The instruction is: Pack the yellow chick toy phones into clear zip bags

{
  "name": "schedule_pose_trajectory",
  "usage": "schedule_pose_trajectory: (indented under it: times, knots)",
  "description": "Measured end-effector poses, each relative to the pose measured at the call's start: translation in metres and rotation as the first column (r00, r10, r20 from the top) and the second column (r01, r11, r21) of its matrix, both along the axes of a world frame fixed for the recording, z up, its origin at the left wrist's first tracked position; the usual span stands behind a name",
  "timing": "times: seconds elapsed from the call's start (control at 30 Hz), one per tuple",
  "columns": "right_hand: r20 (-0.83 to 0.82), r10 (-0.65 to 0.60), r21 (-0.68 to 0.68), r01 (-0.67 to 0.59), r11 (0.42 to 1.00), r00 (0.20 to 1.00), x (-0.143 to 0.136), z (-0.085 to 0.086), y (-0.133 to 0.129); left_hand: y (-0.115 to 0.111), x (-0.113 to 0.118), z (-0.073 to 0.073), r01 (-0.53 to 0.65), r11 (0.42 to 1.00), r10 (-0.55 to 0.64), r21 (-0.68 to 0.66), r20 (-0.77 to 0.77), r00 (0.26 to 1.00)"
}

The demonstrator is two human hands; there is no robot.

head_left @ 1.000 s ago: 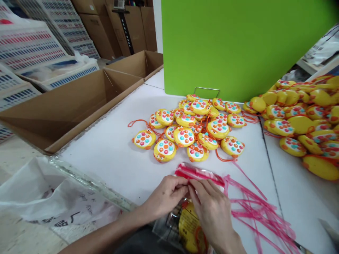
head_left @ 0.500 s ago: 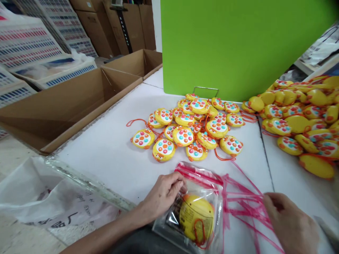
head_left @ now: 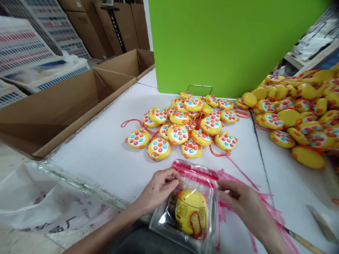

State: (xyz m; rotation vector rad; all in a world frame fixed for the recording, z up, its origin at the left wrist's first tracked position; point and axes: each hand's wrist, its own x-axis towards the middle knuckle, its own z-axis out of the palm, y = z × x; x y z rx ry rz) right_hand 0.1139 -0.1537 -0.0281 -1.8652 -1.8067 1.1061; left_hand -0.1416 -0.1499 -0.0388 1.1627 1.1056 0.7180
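Observation:
A clear zip bag (head_left: 212, 231) with a pink-red seal lies at the table's front edge. Inside it a yellow animal-shaped toy (head_left: 192, 211) shows its printed back and an orange cord. At the bag's upper left, my left hand (head_left: 162, 187) pinches the edge with thumb and fingers closed. My right hand (head_left: 242, 199) has its fingertips closed on the bag's right edge, just below the seal. Pink plastic strips (head_left: 271, 208) spread over the table beneath and around the right hand.
Behind the bag lies a pile of yellow toys (head_left: 178, 134) with coloured dots; a larger heap (head_left: 290, 118) covers the right side. A green board (head_left: 225, 46) stands behind. Cardboard boxes (head_left: 79, 102) border the left. A thin tool (head_left: 302, 241) lies front right.
My right hand has moved left from the pink strips to the bag's right edge. My left hand still holds the bag's upper left. The whole view has shifted slightly.

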Motion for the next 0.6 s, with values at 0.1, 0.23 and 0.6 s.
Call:
schedule_pose_trajectory:
  times: [0.1, 0.23, 0.6]
  knots:
    - [-0.218, 0.118, -0.105, -0.143, 0.984, 0.969, -0.019, -0.011, 0.012, -0.001, -0.002, -0.002, 0.011, 1.0, -0.011, -0.003, -0.01, 1.0]
    - [-0.3, 0.087, -0.109, -0.124, 0.986, 0.95, -0.014, -0.023, 0.01, -0.001, -0.008, -0.008, 0.002, 0.999, -0.002, -0.043, -0.017, 1.0]
    - [-0.307, 0.082, -0.084, -0.113, 0.99, 0.948, -0.016, -0.018, -0.014, 0.002, -0.012, -0.01, -0.067, 0.997, 0.064, -0.049, -0.067, 0.996]
